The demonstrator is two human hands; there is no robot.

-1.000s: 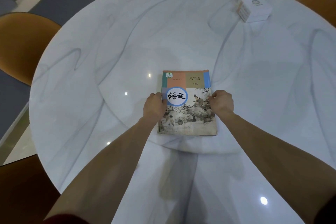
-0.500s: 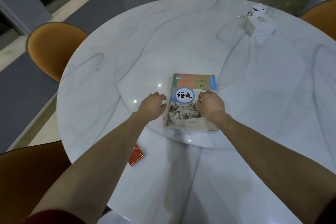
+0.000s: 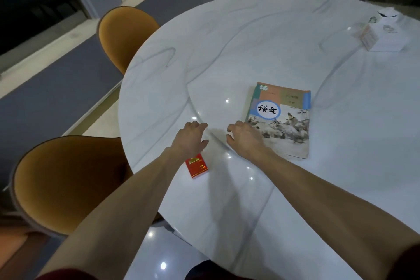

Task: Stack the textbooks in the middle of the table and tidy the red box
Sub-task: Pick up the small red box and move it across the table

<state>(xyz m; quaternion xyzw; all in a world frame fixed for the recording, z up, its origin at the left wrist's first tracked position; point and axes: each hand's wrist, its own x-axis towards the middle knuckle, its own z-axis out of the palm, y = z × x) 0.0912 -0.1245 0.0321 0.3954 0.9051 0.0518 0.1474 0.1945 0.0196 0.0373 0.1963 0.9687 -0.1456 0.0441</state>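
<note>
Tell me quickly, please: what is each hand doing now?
Left hand: open, holding nothing, above the red box.
Right hand: open, holding nothing, beside the textbook.

Dim, bluish, softly blurred; ceiling-light glints on the glossy table (image 3: 295,188).

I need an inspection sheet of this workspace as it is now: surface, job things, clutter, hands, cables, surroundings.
Surface: round white marble-look table, glossy, with light reflections.
Job's things: textbook lies flat, cover up, near the middle; whether more books lie under it cannot be told. Red box lies flat near the table's near-left edge, partly under the left forearm.
Clutter: white tissue box at the far right.
Hands: left hand open, holds nothing, beyond the red box. Right hand open, holds nothing, at the textbook's near-left corner.
Cables: nothing seen.
Surroundings: orange chairs around the table; dark window at the upper left.
</note>
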